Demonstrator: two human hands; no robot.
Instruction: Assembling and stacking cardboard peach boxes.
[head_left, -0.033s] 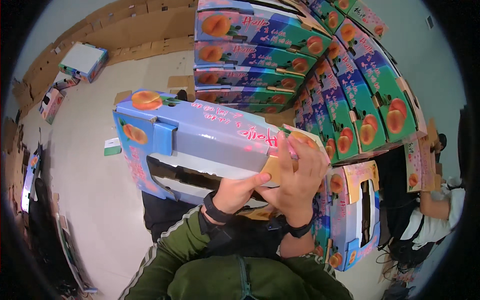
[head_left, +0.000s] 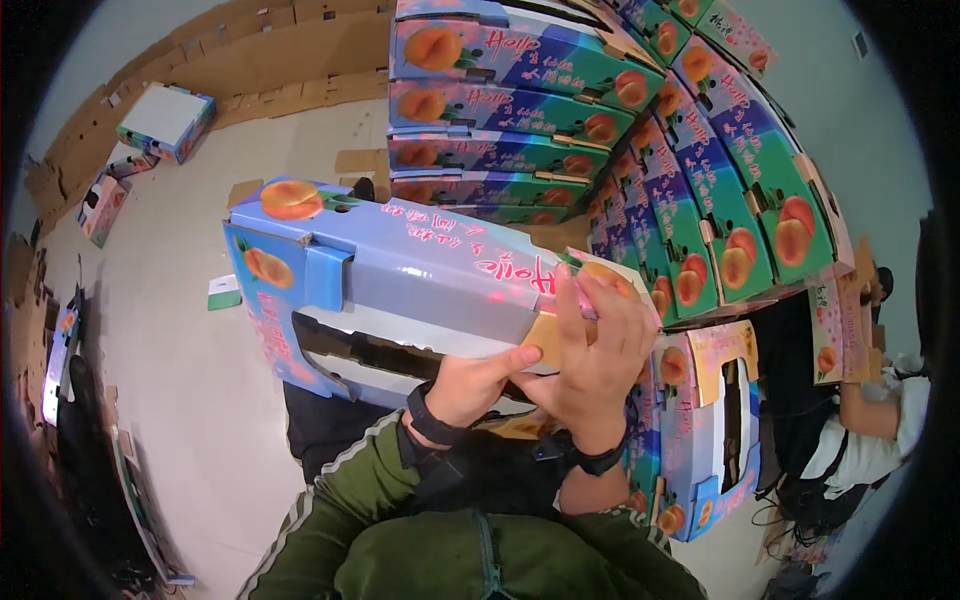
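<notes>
A blue and pink cardboard fruit box [head_left: 430,290] with printed peaches lies tilted across my lap. A long cut-out slot [head_left: 370,350] opens in its near side. My left hand [head_left: 475,388] grips the near edge close to the right corner, thumb along the tan cardboard flap [head_left: 540,342] and the other fingers hidden behind the edge. Over the same corner bends my right hand [head_left: 598,355], its fingers pressed on the box's right end and its thumb side beside my left thumb. Both hands touch the box at this one corner.
Stacked fruit boxes [head_left: 500,100] rise ahead, and more [head_left: 740,170] stand at the right. Another box [head_left: 705,430] stands right beside me. Several boxes [head_left: 168,122] lie far left near a cardboard wall [head_left: 280,60]. A person's arm [head_left: 868,412] shows at the right edge.
</notes>
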